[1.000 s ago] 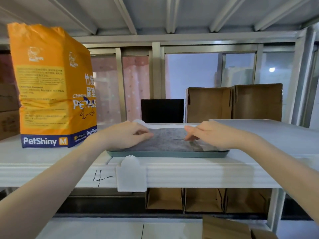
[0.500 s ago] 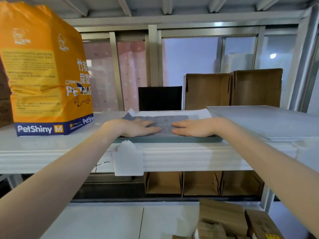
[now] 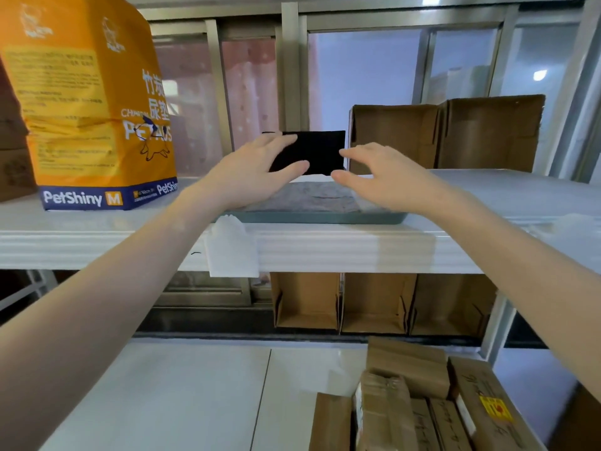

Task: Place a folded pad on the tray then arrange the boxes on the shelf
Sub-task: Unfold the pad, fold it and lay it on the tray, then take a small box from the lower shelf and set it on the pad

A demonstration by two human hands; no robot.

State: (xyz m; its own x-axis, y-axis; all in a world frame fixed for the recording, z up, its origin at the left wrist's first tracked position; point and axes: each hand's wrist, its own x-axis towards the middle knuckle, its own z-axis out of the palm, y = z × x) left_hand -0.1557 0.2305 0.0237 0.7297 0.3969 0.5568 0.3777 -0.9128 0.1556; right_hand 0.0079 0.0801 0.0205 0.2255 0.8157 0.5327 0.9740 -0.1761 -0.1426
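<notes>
Grey folded pad (image 3: 312, 198) lying flat in the green tray (image 3: 322, 218) on the shelf (image 3: 357, 252), long axis left–right. Left hand (image 3: 250, 177) and right hand (image 3: 387, 177) above it, fingers spread, flanking a black box (image 3: 320, 151); contact indeterminate.

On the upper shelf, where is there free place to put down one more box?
Bare white shelf top lies between the orange PetShiny bag and the green tray. The middle is crowded: grey pad, black box, left hand, right hand. Two open brown cardboard boxes fill the right rear.
</notes>
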